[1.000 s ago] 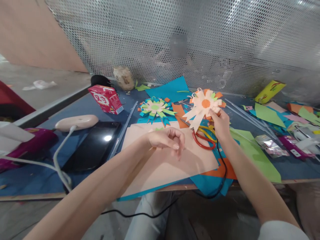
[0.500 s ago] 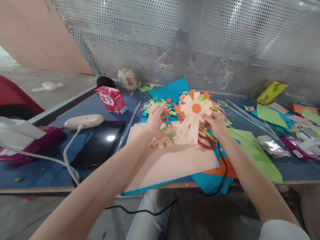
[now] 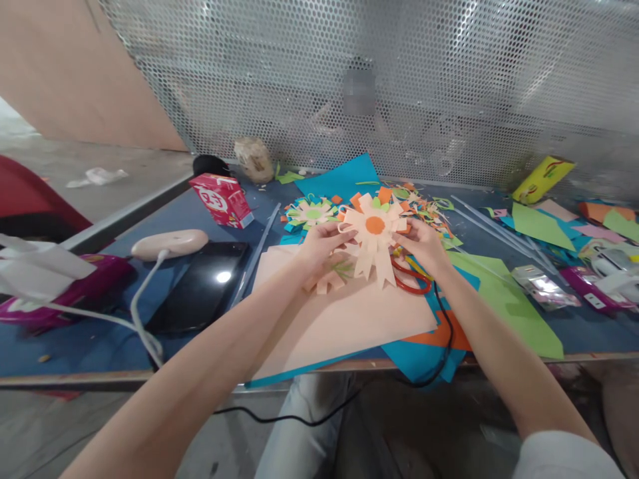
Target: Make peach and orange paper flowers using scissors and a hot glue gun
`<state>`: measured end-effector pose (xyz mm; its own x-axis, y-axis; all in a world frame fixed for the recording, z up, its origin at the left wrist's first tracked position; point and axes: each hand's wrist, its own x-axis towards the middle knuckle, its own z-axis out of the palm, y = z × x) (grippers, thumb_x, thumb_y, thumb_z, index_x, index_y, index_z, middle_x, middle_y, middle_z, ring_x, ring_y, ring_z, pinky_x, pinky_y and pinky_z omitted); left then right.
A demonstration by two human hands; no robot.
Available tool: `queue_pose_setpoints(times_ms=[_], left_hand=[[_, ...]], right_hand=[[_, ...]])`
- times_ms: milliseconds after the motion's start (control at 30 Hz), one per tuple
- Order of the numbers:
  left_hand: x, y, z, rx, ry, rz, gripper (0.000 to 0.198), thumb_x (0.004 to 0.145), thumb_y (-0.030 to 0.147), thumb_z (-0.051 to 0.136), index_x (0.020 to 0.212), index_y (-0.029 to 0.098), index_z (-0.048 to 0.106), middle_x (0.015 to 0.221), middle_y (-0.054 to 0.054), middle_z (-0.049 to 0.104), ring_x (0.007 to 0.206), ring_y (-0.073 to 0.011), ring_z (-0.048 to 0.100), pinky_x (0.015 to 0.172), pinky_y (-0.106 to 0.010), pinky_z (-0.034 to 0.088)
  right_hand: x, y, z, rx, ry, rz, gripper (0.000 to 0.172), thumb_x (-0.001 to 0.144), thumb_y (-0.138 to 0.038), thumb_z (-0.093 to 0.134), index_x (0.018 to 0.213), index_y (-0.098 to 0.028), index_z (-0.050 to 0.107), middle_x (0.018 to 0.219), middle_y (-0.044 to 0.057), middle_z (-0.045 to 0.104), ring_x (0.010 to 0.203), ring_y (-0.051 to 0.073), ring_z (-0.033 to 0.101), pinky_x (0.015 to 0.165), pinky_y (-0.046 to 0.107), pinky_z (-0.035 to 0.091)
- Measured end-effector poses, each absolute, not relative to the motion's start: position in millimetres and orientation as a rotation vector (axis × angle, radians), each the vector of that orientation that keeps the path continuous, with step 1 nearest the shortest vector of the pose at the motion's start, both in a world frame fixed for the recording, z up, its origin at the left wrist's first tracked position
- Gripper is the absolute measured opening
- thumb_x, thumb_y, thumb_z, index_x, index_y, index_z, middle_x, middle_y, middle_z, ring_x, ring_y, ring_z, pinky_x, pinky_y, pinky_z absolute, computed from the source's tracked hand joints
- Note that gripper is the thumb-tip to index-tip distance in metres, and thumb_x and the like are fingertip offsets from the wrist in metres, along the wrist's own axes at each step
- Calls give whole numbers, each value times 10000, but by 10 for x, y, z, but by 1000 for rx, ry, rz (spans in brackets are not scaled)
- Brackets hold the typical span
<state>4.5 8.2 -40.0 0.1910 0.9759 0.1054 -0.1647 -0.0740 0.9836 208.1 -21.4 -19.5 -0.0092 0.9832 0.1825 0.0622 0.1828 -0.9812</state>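
Note:
Between my two hands is a cream paper flower (image 3: 375,245) with an orange round centre, orange outer petals, small green leaves and two ribbon tails. My left hand (image 3: 324,243) pinches its left edge, and my right hand (image 3: 422,245) grips its right edge. Under them lies a stack of cream paper sheets (image 3: 339,326). A second cream paper flower with green strips (image 3: 327,279) rests on the stack, partly hidden. Behind my left hand sits a paper flower with a green centre (image 3: 313,213). Red-handled scissors (image 3: 413,283) lie beside my right hand.
On the left are a black phone (image 3: 200,289), a white corded device (image 3: 170,244) and a red carton (image 3: 222,199). Green paper (image 3: 514,313) and a yellow box (image 3: 543,179) lie on the right. A perforated metal panel (image 3: 299,80) stands behind the table.
The paper flower has moved left and slightly down in my right hand. My left hand has come to its left edge and taken hold.

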Motion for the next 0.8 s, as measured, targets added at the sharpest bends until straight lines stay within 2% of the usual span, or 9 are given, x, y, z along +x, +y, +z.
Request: queue_pose_setpoints(times_ms=[167,300,433,600,800], left_hand=[[57,86,-429,1112,867,1181,398,507,461,787,744,157,685,665,-23,669,610,-132,621,529,-222,425],[64,43,-389,1026,775,1165,332,566,430,747,741,155,682,665,-22,667,605,-119,629,527,-210,412],[44,44,-362,960,787,1180,299,514,335,774,716,137,677,645,-17,658,552,-108,600,548,-231,428],[26,125,-432,1023,727,1216,279,501,290,801,684,129,665,698,-35,679,601,-107,610,571,-223,435],[24,188,-475,1049,756,1248,369,471,284,816,790,147,691,699,-28,682,637,-126,622,529,-215,428]], right_hand=[[2096,-205,-215,-1133,-1366,972,308,553,-353,755,757,-201,582,612,-19,623,479,146,575,348,240,408],[2099,-197,-218,-1140,-1379,892,271,573,-362,743,728,-203,588,565,-29,617,470,142,570,345,231,413],[2104,-180,-238,-1151,-1382,828,252,600,-361,721,751,-205,594,574,-32,610,452,135,561,347,235,416],[2131,-139,-272,-1135,-1337,782,254,602,-333,713,776,-201,583,652,-10,643,482,150,591,348,234,384],[2118,-148,-240,-1118,-1260,754,276,583,-350,716,775,-207,581,649,-13,632,498,151,592,356,234,372]])
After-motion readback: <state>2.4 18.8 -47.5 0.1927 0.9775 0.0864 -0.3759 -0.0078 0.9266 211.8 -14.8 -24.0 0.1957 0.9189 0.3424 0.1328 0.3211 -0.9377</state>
